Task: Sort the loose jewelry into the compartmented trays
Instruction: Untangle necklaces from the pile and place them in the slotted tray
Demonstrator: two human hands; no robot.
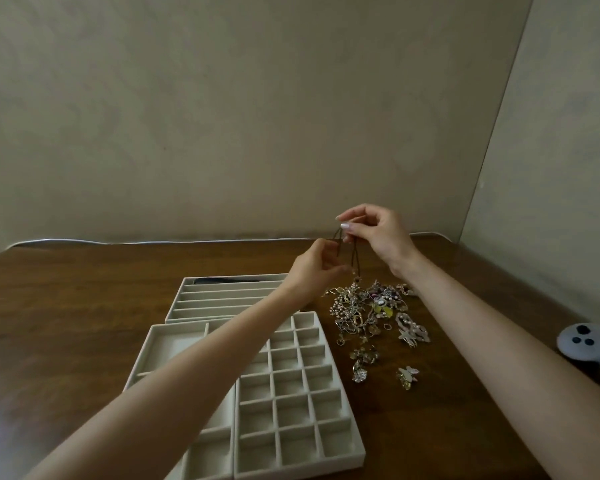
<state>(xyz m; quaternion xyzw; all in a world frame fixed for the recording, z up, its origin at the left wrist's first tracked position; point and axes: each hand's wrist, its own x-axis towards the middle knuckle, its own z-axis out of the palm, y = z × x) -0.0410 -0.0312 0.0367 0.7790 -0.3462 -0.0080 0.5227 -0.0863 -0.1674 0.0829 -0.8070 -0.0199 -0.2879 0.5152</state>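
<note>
A tangled pile of loose jewelry point(368, 308) lies on the wooden table, right of the trays. My right hand point(374, 233) pinches the top of a dark cord necklace point(353, 259) and lifts it above the pile, its lower end still in the heap. My left hand point(314, 268) pinches the same cord just to the left. A cream tray with many small square cells point(326, 403) sits in front. A cream tray with long slots point(222, 296) stands behind it, a dark item in its far slot. A third tray point(160, 344) with larger cells lies under my left forearm.
Single brooches and clips point(407, 375) are scattered toward the front of the pile. A pale grey controller point(589, 342) rests at the table's right edge. A white cable point(118, 241) runs along the back edge against the wall. Walls close the back and right.
</note>
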